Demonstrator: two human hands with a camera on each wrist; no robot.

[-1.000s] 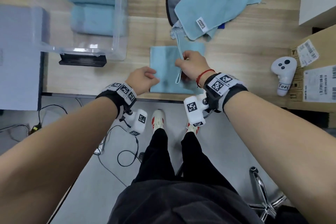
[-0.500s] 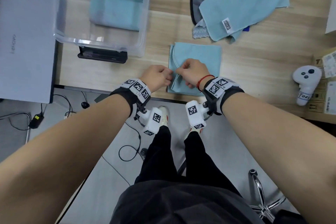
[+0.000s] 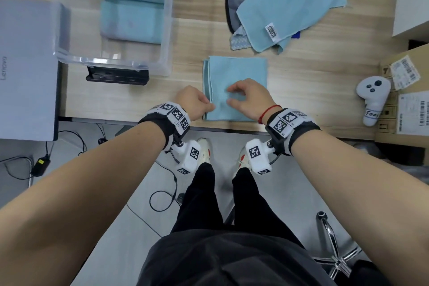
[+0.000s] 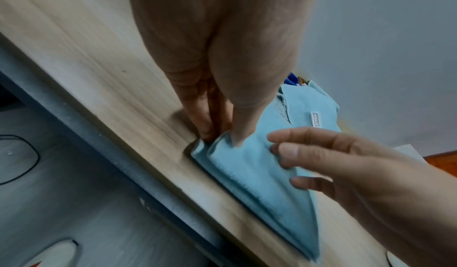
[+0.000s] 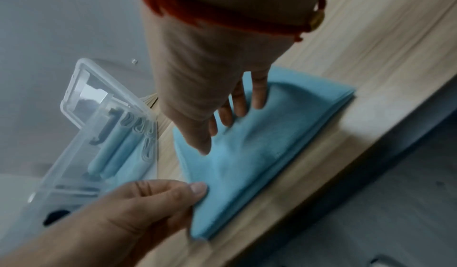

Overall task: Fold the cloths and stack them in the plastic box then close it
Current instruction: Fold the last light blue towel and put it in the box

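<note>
A folded light blue cloth point(image 3: 239, 72) lies flat at the table's near edge. My left hand point(image 3: 210, 105) pinches its near left edge between thumb and fingers point(image 4: 237, 134). My right hand point(image 3: 232, 94) hovers over the cloth's point(image 5: 259, 150) middle, fingers point(image 5: 237, 107) relaxed and spread, holding nothing. The clear plastic box point(image 3: 166, 30) stands open at the far left, with folded blue cloths point(image 3: 131, 18) stacked inside. A heap of unfolded cloths point(image 3: 292, 2) lies at the far right of the folded one.
A closed grey laptop point(image 3: 25, 65) lies left of the box, with a black device point(image 3: 117, 75) in front of it. A white controller point(image 3: 372, 97) and a cardboard carton point(image 3: 408, 100) sit at the right. The table's front edge point(image 3: 232, 129) runs just under my wrists.
My right hand brought the cloth's flap over to the left and let go of it; the cloth now lies folded flat. My left hand moved onto the left edge and pinches it.
</note>
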